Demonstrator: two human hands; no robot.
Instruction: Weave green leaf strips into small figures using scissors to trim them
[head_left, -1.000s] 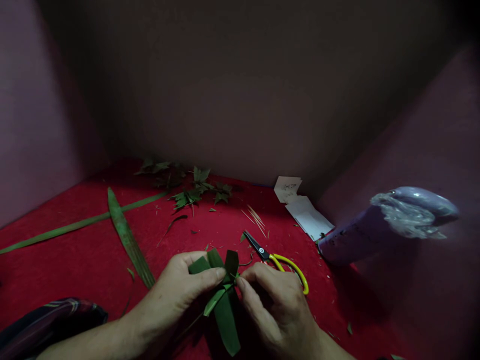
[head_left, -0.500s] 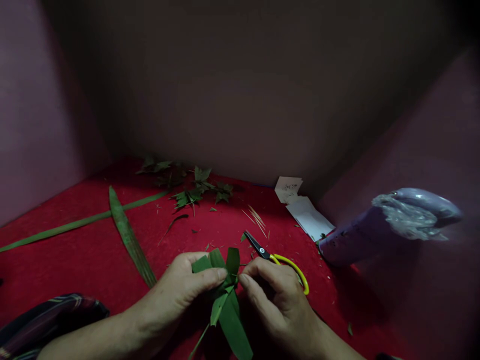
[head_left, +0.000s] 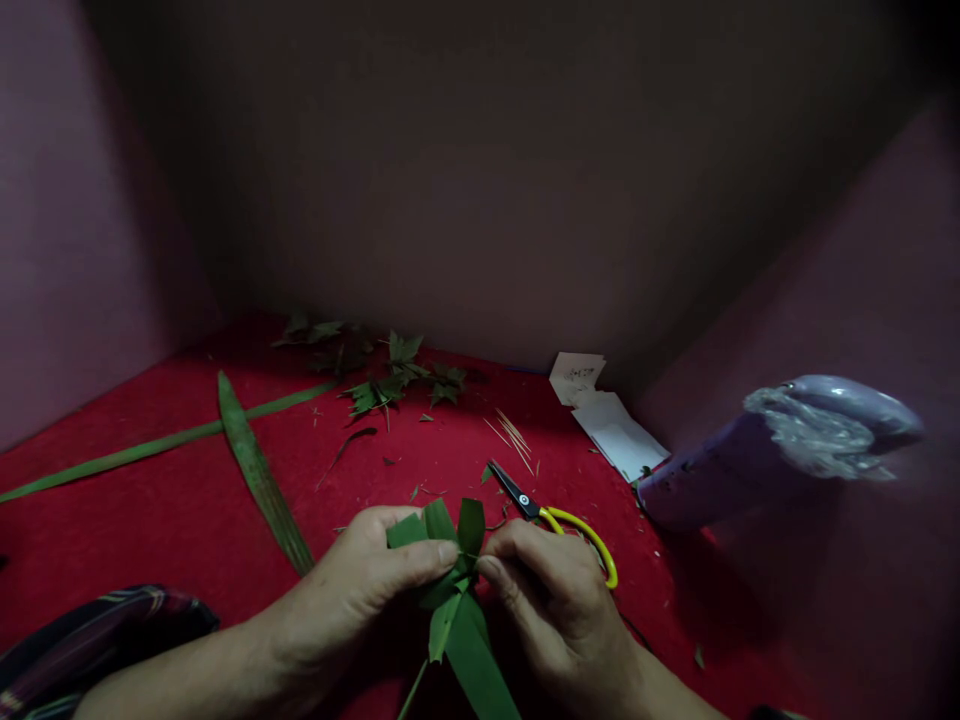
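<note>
Both hands work on a folded green leaf piece (head_left: 452, 575) low in the middle of the head view, just above the red cloth. My left hand (head_left: 375, 580) pinches its upper folds with thumb and fingers closed. From the right, my right hand (head_left: 555, 605) pinches the same piece at its centre. Long leaf strips hang down from the pinch toward me. Yellow-handled scissors (head_left: 551, 518) lie on the cloth just behind my right hand.
The red cloth (head_left: 187, 520) carries two long green leaf blades (head_left: 255, 480) at the left, small cut leaves (head_left: 390, 385) at the back, thin sticks (head_left: 511, 435), and white papers (head_left: 611, 425). A purple glue gun (head_left: 757, 445) stands at the right. Dark walls enclose the space.
The hanging leaf strips have swung a little lower and to the right, and both hands have shifted slightly while keeping their pinch on the piece.
</note>
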